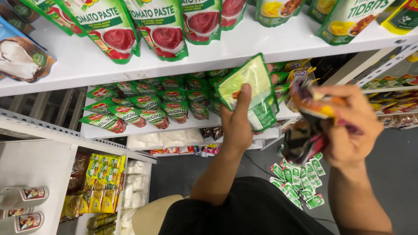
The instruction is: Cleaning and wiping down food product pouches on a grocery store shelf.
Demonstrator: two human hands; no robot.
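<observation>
Left hand (237, 124) holds green pouch (251, 93) up before middle shelf (104, 130), fingers pinching it, thumb across front; right hand (348, 126) grips crumpled dark packets (307, 126), fingers curled tight around them; small green sachets (298, 178) scattered on floor (392, 174) below; red-and-green pouches (143, 106) line shelf.

Shelf (183, 130) packed with pouches (139, 106) (rows touching); floor (392, 174) open — sachets (300, 180) scattered.
</observation>
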